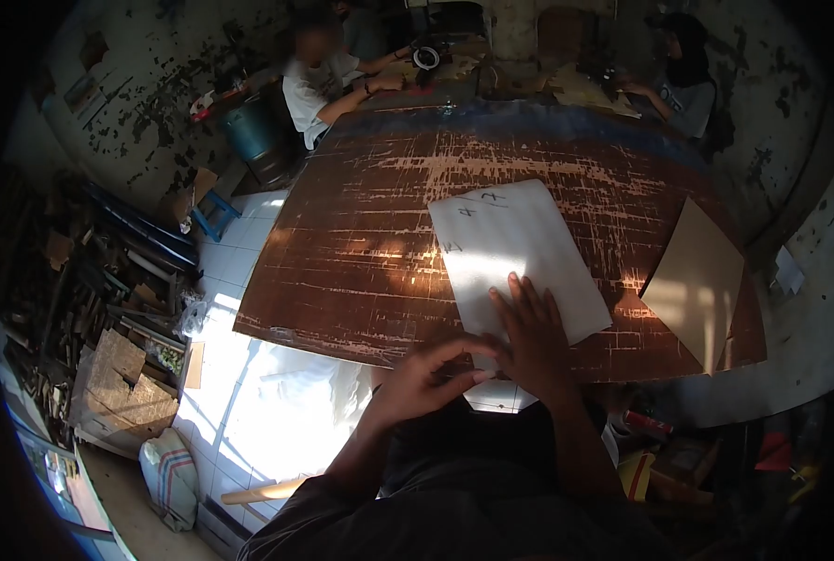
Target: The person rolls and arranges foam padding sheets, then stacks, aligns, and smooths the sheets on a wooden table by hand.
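Note:
A white sheet [529,224] with dark handwritten marks along its far left side lies on the worn brown table. My right hand [534,337] rests flat on its near part, fingers stretched forward and slightly apart. At the near left corner, my left hand [431,374] curls its fingers and thumb around the sheet's edge. The left fingertips are partly hidden by my right hand. To the right lies a tan board [699,285], apart from both hands and partly striped with sunlight.
The scratched brown tabletop [342,271] ends close to my body. Two co-workers [314,84] sit at the far left, another person [688,84] at the far right. A blue stool [216,220], scrap wood [71,290], a cardboard box [122,388] and a sack [169,477] stand left.

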Motion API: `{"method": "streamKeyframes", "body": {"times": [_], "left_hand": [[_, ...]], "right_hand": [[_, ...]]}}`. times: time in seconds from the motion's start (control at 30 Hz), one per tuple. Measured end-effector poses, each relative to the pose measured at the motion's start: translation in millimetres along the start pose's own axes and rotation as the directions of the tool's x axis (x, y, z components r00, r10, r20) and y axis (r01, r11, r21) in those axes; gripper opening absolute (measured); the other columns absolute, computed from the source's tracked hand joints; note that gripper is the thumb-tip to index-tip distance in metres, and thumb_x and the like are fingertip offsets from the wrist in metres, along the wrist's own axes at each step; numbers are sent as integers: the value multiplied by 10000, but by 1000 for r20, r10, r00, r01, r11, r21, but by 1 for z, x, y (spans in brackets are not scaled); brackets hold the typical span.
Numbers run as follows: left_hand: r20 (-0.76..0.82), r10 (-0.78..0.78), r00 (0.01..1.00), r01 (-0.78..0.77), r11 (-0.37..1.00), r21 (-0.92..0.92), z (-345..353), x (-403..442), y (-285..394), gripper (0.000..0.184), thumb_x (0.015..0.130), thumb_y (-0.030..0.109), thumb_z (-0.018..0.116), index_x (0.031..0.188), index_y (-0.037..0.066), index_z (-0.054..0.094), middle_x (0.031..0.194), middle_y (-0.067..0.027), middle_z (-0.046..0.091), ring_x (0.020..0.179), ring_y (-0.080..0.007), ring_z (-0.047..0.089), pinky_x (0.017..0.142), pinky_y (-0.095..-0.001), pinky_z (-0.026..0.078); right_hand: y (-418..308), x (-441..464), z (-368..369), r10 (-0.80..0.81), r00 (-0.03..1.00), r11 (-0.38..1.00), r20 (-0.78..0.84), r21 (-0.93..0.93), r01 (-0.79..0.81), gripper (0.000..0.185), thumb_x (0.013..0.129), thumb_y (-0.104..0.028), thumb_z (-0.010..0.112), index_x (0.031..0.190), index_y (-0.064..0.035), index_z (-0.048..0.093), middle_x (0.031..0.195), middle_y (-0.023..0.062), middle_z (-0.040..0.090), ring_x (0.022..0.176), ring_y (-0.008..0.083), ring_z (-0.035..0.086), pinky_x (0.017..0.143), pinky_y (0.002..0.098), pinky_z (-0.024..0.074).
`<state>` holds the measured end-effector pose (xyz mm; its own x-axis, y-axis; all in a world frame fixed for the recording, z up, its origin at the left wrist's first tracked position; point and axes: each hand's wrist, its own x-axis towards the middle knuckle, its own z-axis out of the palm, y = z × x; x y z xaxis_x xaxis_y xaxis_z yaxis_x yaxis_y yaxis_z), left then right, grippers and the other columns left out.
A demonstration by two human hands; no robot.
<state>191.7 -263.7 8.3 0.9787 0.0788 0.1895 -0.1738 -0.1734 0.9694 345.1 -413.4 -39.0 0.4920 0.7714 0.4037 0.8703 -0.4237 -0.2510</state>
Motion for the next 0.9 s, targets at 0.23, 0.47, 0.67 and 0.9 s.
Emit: {"method": "streamKeyframes", "body": {"times": [0.23,0.47,0.67,0.9], "left_hand": [[-11,287,958,-201,695,691,15,18,-40,473,863,215,788,1286,78,628,1332,-131,606,1234,-347,579,1068,-463,451],[-25,347,938,-213,629,747,24,15,-51,565,862,290,797,1350,96,587,1422,-125,557,1358,-347,515,1197,-561,329],[-42,328,944,-166,581,797,28,12,-54,619,851,314,803,1382,102,566,1423,-130,566,1366,-312,522,1216,-585,293],[-38,316,948,-161,581,798,30,15,-49,643,789,239,827,1363,84,585,1400,-153,586,1345,-336,538,1221,-582,294]], "right_hand": [[5,-5,3,-34,999,999,-28,8,34,570,979,-341,607,1474,-79,501,1563,240,402,1478,388,363,1206,585,251],[5,-7,7,-47,996,999,-79,20,49,525,978,-257,599,1459,-66,512,1546,250,426,1473,395,370,1207,570,260],[7,-8,9,-41,995,999,-92,31,44,497,989,-228,580,1449,-51,519,1544,250,437,1471,392,376,1205,571,264],[9,-10,11,-40,990,997,-139,56,48,478,998,-228,563,1434,-33,537,1538,249,452,1469,386,381,1214,560,252]]}}
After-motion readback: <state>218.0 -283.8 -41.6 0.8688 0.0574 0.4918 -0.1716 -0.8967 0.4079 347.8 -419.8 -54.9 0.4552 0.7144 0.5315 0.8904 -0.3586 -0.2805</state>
